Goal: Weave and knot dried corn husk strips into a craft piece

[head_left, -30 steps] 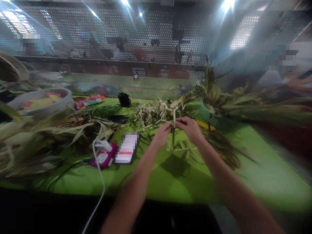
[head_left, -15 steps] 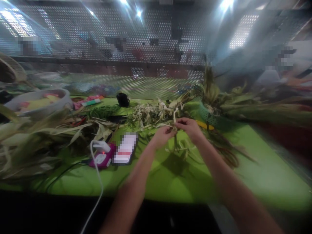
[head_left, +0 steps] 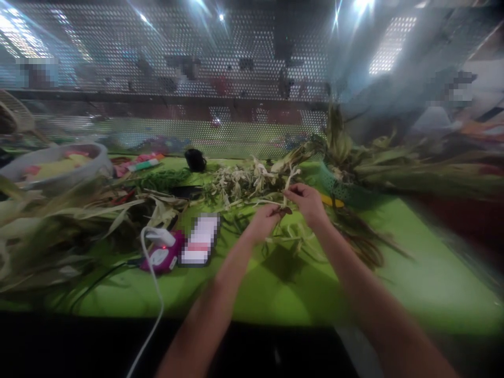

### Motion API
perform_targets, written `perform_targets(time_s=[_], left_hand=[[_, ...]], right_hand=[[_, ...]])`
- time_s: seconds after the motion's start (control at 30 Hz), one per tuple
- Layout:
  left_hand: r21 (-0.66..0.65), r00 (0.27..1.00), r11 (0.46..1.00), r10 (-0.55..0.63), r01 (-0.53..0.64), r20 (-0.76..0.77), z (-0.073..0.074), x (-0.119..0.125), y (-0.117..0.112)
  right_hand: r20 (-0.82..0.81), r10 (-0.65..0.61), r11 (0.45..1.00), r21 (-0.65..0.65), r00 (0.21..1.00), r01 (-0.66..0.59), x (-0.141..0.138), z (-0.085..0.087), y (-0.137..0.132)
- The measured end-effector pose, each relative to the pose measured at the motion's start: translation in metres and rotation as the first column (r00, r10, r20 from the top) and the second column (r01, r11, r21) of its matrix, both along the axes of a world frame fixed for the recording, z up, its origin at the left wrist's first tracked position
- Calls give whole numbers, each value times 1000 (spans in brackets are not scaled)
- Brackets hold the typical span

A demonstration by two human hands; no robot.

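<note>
Both my hands meet over the middle of a green table (head_left: 275,294). My left hand (head_left: 264,219) is closed in a pinch on a small bundle of dried leaf strips (head_left: 289,236) that hangs down below the fingers. My right hand (head_left: 307,200) is closed too, pinching a pale strip (head_left: 290,178) that curls up above its fingers. Just behind the hands lies a pile of pale dried husks (head_left: 244,181).
A heap of long dry leaves (head_left: 59,226) covers the left side. A phone (head_left: 199,239) and a pink charger with a white cable (head_left: 157,254) lie left of my hands. A grey bowl (head_left: 55,168), a green perforated basket (head_left: 338,189) and a mesh screen stand behind.
My right hand has risen and drawn the pale strip upward. My left hand stays pinched on the bundle, which has lifted slightly off the table.
</note>
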State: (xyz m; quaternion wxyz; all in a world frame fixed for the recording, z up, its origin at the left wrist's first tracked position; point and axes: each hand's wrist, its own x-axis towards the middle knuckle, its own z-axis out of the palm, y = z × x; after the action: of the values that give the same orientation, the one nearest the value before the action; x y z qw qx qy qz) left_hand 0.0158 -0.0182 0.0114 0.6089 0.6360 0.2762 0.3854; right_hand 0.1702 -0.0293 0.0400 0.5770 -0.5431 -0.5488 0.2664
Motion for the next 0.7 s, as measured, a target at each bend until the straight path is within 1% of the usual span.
perform_targets(time_s=[0.07,0.17,0.23,0.3,0.37,0.47,0.6,0.7], left_hand=[[-57,998,997,56,-55,22,1,-2,0],[-118,991,985,131,-128,20,4,-6,1],[-154,990,979,140,-134,27,6,-9,2],[-165,989,978,139,-130,43,7,-10,2],[-130,987,980,156,-150,34,7,-10,3],[-37,984,983,178,-178,-8,7,-10,4],[55,987,986,161,-160,-13,10,-11,5],[113,987,983,152,-146,-43,13,-13,5]], right_hand=[[64,39,999,9,997,-39,3,0,-2],[157,74,997,-38,985,-69,6,0,-7],[195,106,993,-67,975,-95,7,-2,-9],[163,152,987,-76,975,-141,6,-3,-10],[94,182,981,-80,979,-175,4,-5,-9],[21,202,976,-86,979,-200,3,-7,-6],[-3,209,976,-63,978,-209,4,-5,-5],[-32,238,967,-88,971,-240,5,-1,-9]])
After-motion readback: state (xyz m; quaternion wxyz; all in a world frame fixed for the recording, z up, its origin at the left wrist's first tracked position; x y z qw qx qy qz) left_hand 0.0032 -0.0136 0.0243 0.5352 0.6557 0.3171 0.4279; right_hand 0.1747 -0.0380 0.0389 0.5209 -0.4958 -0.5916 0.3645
